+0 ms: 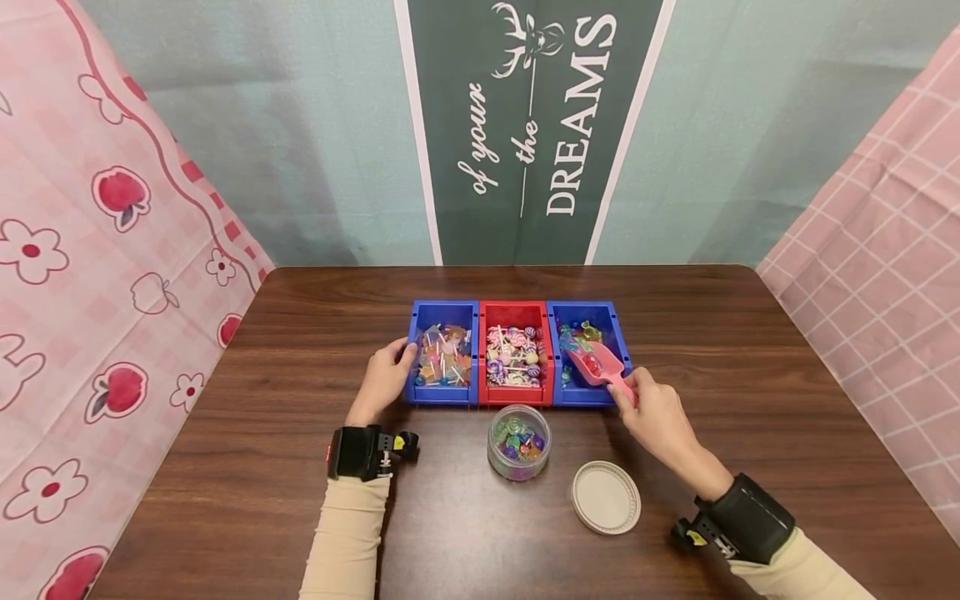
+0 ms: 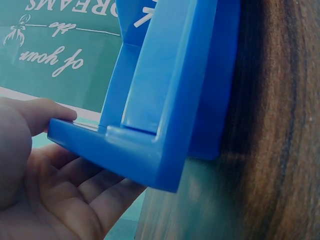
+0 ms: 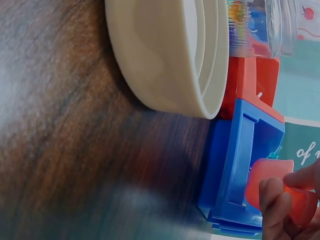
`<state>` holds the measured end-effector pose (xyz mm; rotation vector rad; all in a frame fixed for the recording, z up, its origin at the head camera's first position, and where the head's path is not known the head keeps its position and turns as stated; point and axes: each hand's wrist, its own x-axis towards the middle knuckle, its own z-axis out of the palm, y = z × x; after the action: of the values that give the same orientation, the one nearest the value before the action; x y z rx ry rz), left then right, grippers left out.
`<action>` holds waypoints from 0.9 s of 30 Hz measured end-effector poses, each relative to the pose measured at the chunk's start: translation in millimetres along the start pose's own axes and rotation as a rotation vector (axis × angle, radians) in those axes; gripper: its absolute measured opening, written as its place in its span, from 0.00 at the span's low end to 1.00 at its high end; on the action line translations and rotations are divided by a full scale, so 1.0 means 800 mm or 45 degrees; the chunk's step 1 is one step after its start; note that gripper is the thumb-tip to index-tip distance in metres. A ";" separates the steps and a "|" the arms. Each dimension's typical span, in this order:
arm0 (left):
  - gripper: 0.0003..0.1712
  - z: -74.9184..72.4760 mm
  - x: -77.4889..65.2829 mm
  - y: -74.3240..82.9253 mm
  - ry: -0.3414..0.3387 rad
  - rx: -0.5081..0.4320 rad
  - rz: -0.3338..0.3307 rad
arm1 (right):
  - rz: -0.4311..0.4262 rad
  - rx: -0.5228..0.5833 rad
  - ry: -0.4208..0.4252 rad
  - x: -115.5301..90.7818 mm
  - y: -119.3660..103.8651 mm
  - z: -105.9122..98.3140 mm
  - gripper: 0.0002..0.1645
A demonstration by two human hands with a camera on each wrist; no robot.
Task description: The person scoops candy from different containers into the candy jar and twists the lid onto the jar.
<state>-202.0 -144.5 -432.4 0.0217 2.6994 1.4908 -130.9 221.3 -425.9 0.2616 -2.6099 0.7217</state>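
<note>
My right hand (image 1: 660,417) grips the handle of a pink scoop (image 1: 606,360) (image 3: 267,175). The scoop's bowl sits inside the right blue bin (image 1: 555,396), among wrapped candies (image 1: 573,340), with some red ones in it. At the far left of the row, my left hand (image 1: 385,379) holds the side wall of the left blue bin (image 2: 170,75), thumb over the rim and fingers along the outside. Lollipops (image 1: 442,354) fill that bin partway. In front of the bins stands an open clear jar (image 1: 491,454) containing colorful wrapped candies (image 1: 517,442).
Between the blue bins is a red bin (image 1: 513,312) of swirl lollipops (image 1: 513,354), joined side by side with them. A cream jar lid (image 1: 606,497) (image 3: 155,55) lies to the right of the jar on the brown wooden table (image 1: 225,467). Fabric curtains (image 1: 352,125) surround the table.
</note>
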 end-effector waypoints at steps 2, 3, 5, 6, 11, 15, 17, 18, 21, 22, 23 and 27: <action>0.27 0.000 0.001 0.000 0.001 -0.006 -0.007 | 0.006 -0.005 -0.018 0.000 0.001 0.000 0.13; 0.27 0.000 0.001 0.000 -0.001 -0.006 -0.005 | 0.006 -0.008 -0.019 0.000 0.001 0.000 0.12; 0.27 -0.001 0.001 0.000 -0.003 -0.010 -0.014 | 0.009 0.000 -0.018 0.000 0.000 -0.001 0.12; 0.27 0.000 0.001 0.000 -0.004 -0.011 -0.019 | 0.009 0.004 -0.014 0.000 -0.001 -0.001 0.11; 0.27 0.000 0.001 -0.001 -0.009 -0.016 -0.029 | 0.026 0.026 0.003 -0.002 -0.001 -0.002 0.11; 0.27 0.001 0.002 -0.002 -0.006 -0.013 -0.014 | 0.027 0.030 0.027 -0.003 0.002 -0.002 0.11; 0.27 0.001 0.002 -0.003 -0.006 -0.009 -0.013 | 0.020 0.031 0.046 -0.004 0.003 -0.003 0.10; 0.27 0.001 0.002 -0.003 -0.006 -0.008 -0.015 | 0.016 0.032 0.056 -0.004 0.003 -0.004 0.10; 0.26 0.001 0.002 -0.002 -0.004 -0.004 -0.019 | 0.004 0.039 0.080 -0.004 0.003 -0.007 0.10; 0.26 0.002 0.002 -0.002 -0.003 -0.004 -0.019 | 0.000 0.040 0.087 -0.004 0.002 -0.009 0.09; 0.26 0.002 0.002 -0.002 -0.001 -0.006 -0.021 | -0.003 0.039 0.094 -0.004 0.002 -0.011 0.09; 0.27 0.002 0.002 -0.002 -0.007 -0.007 -0.027 | -0.027 0.031 0.119 -0.005 0.002 -0.016 0.10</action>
<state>-203.4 -144.4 -434.5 -0.0031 2.6825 1.4901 -123.5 229.7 -417.8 0.2563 -2.5076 0.7404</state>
